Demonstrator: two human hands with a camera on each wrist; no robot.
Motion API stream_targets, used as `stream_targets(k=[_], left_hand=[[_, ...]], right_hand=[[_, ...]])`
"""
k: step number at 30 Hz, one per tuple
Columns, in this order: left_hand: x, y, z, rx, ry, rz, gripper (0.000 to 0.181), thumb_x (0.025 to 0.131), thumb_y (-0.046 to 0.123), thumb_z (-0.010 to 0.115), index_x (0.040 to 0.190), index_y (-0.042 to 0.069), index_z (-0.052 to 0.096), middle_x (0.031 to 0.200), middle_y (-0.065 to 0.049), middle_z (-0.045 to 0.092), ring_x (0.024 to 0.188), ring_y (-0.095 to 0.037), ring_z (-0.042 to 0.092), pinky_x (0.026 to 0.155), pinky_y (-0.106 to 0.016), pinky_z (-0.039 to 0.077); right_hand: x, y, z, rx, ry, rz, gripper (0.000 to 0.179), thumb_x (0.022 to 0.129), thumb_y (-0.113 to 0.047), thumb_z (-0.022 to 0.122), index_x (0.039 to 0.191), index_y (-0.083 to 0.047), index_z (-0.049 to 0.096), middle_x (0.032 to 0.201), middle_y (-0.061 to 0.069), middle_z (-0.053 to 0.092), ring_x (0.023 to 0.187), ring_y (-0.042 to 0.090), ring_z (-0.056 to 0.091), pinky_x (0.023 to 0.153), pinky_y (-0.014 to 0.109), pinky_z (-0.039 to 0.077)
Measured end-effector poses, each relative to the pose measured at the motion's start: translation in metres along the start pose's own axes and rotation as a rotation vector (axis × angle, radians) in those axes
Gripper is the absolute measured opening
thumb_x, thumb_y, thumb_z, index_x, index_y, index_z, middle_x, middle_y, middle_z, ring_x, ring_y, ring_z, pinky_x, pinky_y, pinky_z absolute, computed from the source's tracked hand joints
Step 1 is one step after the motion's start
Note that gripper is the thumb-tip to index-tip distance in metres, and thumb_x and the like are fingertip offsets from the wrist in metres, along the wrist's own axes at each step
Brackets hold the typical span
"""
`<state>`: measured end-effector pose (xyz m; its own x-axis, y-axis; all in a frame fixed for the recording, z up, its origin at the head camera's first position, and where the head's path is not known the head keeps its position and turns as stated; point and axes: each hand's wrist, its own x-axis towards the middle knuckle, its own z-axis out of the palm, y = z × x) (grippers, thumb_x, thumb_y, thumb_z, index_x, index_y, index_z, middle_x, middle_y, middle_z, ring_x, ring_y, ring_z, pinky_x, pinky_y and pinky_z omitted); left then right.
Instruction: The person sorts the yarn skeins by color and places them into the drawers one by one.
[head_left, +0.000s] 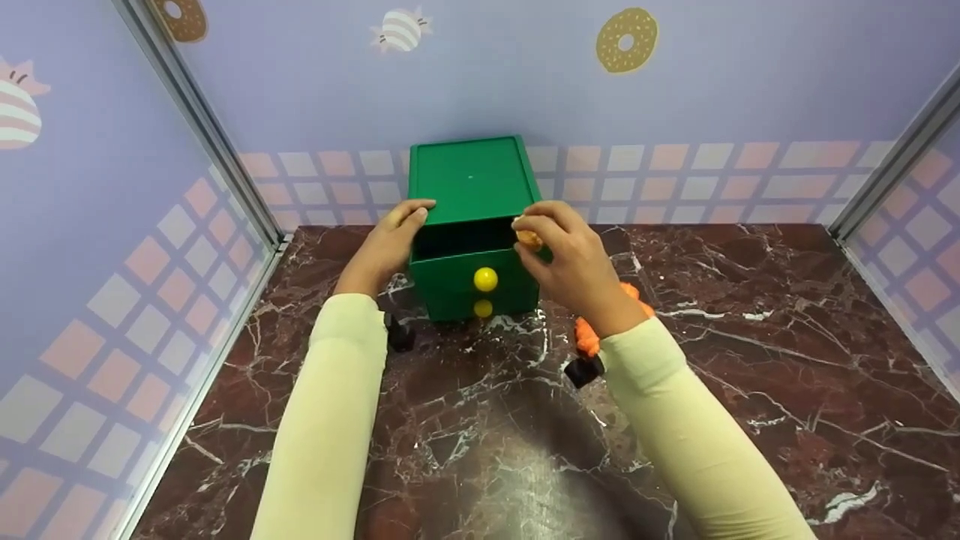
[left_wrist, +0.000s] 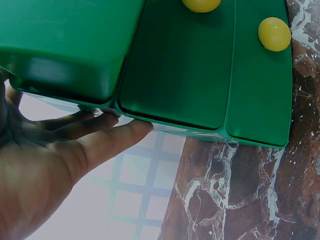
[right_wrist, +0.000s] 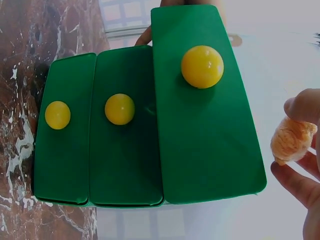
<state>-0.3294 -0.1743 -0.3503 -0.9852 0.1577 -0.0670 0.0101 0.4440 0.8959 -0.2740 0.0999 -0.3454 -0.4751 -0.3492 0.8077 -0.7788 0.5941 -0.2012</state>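
A green drawer cabinet (head_left: 471, 176) stands against the back wall, its top drawer (right_wrist: 210, 135) pulled out and its dark inside partly showing. Yellow round knobs (right_wrist: 202, 67) sit on the drawer fronts; the two lower drawers (right_wrist: 125, 160) are closed. With extended fingers, my left hand (head_left: 386, 244) touches the cabinet's left side near the top drawer. My right hand (head_left: 574, 255) pinches a small ridged tan-orange piece (right_wrist: 292, 140), bread-like in look, between thumb and fingers. It is at the right rim of the pulled-out drawer.
Bright orange lumpy things (head_left: 587, 337) lie on the dark red marble-patterned table (head_left: 480, 420), partly hidden under my right wrist. Black wrist cameras (head_left: 583, 370) hang below both wrists. Patterned walls (head_left: 720, 97) enclose the table at the back, left and right.
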Motion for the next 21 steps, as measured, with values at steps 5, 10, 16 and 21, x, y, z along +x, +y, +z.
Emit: stream_targets(k=[5, 10, 16, 21], left_hand=[[0.001, -0.001, 0.001, 0.011, 0.012, 0.014, 0.041, 0.102, 0.052, 0.036, 0.14, 0.04, 0.045, 0.157, 0.002, 0.03, 0.145, -0.025, 0.027, 0.114, -0.052, 0.03], [-0.005, 0.006, 0.001, -0.011, -0.001, -0.011, 0.04, 0.103, 0.048, 0.036, 0.141, 0.038, 0.044, 0.158, 0.001, 0.028, 0.145, -0.026, 0.028, 0.113, -0.052, 0.032], [-0.022, 0.027, 0.001, -0.016, -0.015, -0.033, 0.043, 0.106, 0.039, 0.033, 0.147, 0.029, 0.039, 0.16, -0.004, 0.025, 0.146, -0.029, 0.026, 0.112, -0.053, 0.032], [-0.023, 0.028, 0.0, 0.011, -0.028, -0.031, 0.043, 0.106, 0.039, 0.032, 0.148, 0.029, 0.038, 0.16, -0.004, 0.023, 0.147, -0.028, 0.022, 0.114, -0.053, 0.028]], right_hand=[[0.002, 0.003, 0.001, -0.012, -0.01, 0.017, 0.013, 0.09, -0.01, 0.069, 0.103, -0.007, 0.068, 0.115, 0.011, 0.06, 0.104, 0.025, 0.062, 0.088, 0.034, 0.054], [0.003, 0.007, 0.003, -0.021, -0.032, 0.038, 0.012, 0.092, -0.013, 0.068, 0.103, -0.007, 0.068, 0.115, 0.011, 0.06, 0.103, 0.023, 0.063, 0.088, 0.032, 0.054], [0.004, 0.01, 0.005, -0.011, -0.076, 0.043, 0.01, 0.094, -0.013, 0.065, 0.102, -0.007, 0.067, 0.116, 0.011, 0.059, 0.1, 0.023, 0.064, 0.084, 0.032, 0.055], [0.003, 0.01, 0.005, 0.006, -0.078, 0.044, 0.009, 0.095, -0.013, 0.063, 0.1, -0.007, 0.068, 0.115, 0.012, 0.06, 0.095, 0.022, 0.066, 0.08, 0.033, 0.056]])
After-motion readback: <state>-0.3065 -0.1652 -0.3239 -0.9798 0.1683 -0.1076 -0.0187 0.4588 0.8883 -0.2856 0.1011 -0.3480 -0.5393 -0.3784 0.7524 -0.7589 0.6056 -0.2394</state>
